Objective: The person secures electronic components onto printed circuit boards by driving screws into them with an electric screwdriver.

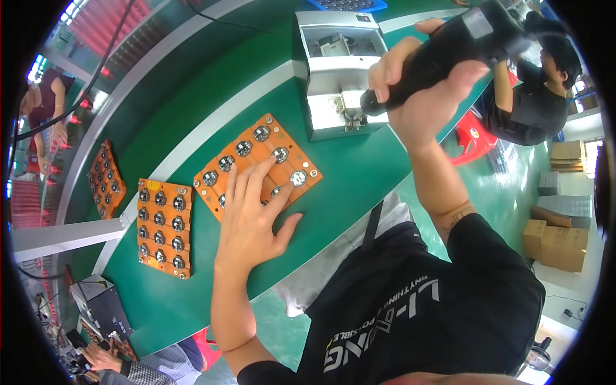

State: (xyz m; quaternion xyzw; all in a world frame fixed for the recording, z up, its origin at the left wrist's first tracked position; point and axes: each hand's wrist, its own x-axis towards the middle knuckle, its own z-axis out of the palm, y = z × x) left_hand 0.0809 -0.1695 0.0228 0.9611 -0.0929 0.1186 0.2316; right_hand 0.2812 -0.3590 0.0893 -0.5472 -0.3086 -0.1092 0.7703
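My right hand [430, 96] is closed around a black electric screwdriver [449, 48]. The tool's lower tip points down at the pickup area of a grey-and-white screw feeder [321, 77]; whether the two touch I cannot tell. With fingers stretched out, my left hand [250, 215] lies over an orange fixture board [282, 131] on the green table. Small round black-and-silver parts, such as one round part [298, 178] by my index finger, sit in the board's holes. My left fingers hide some of those parts.
Left of my hand lie a second orange board [163, 228] with several round parts and a third board [106, 179]. A black box [101, 307] stands near the table's left end. Co-workers are at the left and upper right; a red stool [471, 138] stands beyond the right edge.
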